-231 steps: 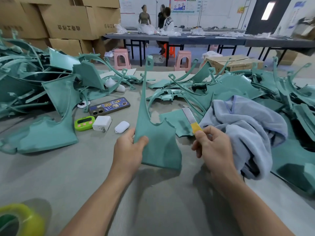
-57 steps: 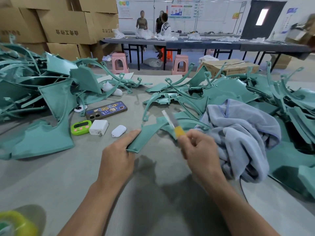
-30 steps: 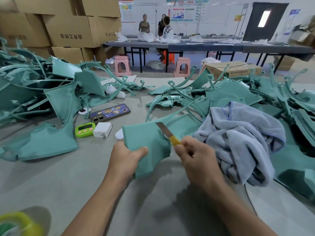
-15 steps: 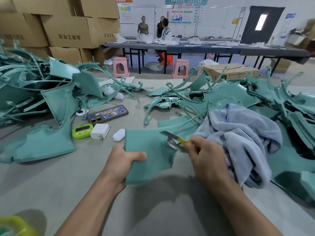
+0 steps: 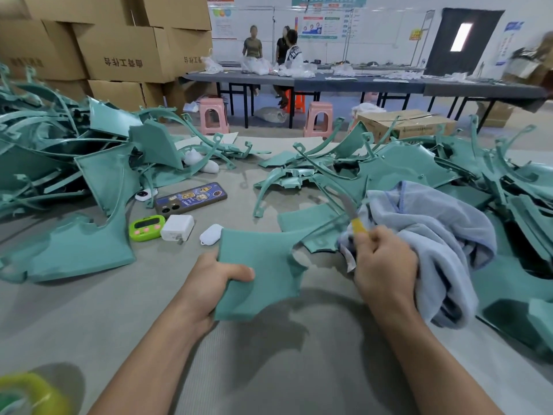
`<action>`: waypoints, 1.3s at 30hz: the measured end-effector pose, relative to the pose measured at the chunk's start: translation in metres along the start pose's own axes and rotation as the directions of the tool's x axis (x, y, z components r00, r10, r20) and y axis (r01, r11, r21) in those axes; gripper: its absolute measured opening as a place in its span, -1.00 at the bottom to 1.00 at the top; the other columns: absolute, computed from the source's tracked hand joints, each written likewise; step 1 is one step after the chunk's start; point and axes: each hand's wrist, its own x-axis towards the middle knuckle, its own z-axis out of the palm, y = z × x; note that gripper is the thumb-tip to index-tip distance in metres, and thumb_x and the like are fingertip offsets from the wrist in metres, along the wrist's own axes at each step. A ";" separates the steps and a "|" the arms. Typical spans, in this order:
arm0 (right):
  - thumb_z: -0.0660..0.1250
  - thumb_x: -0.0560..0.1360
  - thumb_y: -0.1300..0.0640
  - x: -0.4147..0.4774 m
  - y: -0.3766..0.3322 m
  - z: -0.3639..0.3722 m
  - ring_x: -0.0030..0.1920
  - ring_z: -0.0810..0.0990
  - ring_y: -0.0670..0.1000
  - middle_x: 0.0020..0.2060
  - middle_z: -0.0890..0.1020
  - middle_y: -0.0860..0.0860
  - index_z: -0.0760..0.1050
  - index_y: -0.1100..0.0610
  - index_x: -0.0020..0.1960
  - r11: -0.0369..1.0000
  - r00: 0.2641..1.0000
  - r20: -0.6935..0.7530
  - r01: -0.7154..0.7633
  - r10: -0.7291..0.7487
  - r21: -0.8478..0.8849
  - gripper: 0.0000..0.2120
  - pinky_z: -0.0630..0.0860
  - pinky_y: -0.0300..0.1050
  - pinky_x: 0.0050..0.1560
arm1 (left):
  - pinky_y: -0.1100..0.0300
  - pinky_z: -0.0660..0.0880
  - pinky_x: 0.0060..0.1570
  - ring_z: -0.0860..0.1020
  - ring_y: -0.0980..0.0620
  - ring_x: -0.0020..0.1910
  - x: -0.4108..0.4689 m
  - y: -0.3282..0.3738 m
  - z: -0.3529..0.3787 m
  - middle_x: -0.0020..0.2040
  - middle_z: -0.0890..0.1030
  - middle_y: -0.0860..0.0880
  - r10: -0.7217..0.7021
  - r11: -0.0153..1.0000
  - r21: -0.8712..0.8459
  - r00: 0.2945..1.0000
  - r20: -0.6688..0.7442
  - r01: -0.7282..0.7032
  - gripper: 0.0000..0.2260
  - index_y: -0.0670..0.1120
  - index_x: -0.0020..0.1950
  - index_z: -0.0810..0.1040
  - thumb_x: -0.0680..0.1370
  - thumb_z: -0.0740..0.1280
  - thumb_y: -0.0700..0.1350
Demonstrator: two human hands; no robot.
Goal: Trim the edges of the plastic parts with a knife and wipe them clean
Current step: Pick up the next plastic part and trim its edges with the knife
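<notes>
Plastic is what we are working on, and one piece is in our grip. Our left hand (image 5: pixel 217 283) holds the green plastic part (image 5: pixel 263 265) at its 9 o'clock edge, thumb on top, fingers curled under. The part sits in the middle of the worktop (image 5: pixel 269 369), and its near end looks lifted a bit, since a shadow lies below it. Our right hand (image 5: pixel 384 265) is at 3 o'clock from the part. It is curled round the knife (image 5: pixel 352 218) by the yellow handle, with the blade pointing up toward 12 o'clock, off the part. That hand also touches the blue cloth (image 5: pixel 434 235); we cannot tell if it grips it.

We think the part is thin and light, so one hand can hold it up. It looks stiff but a little bendy, and smooth, so it may slip. The wide flat bit is the best place to hold. The skinny arm going out toward 2 o'clock could bend or snap, and the jagged notch at 3 o'clock may poke us.
</notes>
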 end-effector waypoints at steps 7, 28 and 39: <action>0.38 0.59 0.08 -0.015 -0.005 0.001 -0.39 0.52 -0.13 -0.39 0.64 -0.10 0.54 0.10 -0.27 0.953 0.981 0.191 -0.025 -0.035 0.304 -0.73 0.44 -0.18 -0.30 | -0.08 0.65 -0.16 0.72 -0.19 -0.16 0.008 -0.007 0.002 -0.07 0.74 -0.17 0.130 0.990 0.073 0.986 -0.101 -0.123 -0.79 -0.19 0.03 0.70 0.42 0.46 -0.35; 0.51 0.32 -0.02 -0.037 -0.019 0.022 -0.02 0.71 -0.05 -0.07 0.76 0.06 0.76 0.14 -0.09 0.498 0.757 0.648 -0.531 -0.084 0.685 -0.73 0.63 -0.19 0.01 | 0.03 0.65 -0.01 0.69 -0.13 0.08 -0.009 -0.004 0.028 0.12 0.71 -0.12 0.342 0.915 -0.253 0.937 0.071 -0.315 -0.64 0.02 0.08 0.73 0.41 0.42 -0.36; 0.38 0.53 0.22 -0.031 -0.026 0.004 -0.24 0.63 -0.04 -0.25 0.74 0.12 0.73 0.16 -0.14 0.657 0.886 0.380 -0.123 -0.264 0.744 -0.84 0.51 -0.28 -0.17 | 0.20 0.33 0.45 0.51 0.11 0.38 0.001 -0.007 -0.014 0.35 0.59 0.11 0.922 0.337 0.619 0.381 -0.066 -0.709 -0.52 -0.02 0.35 0.62 0.50 0.20 -0.31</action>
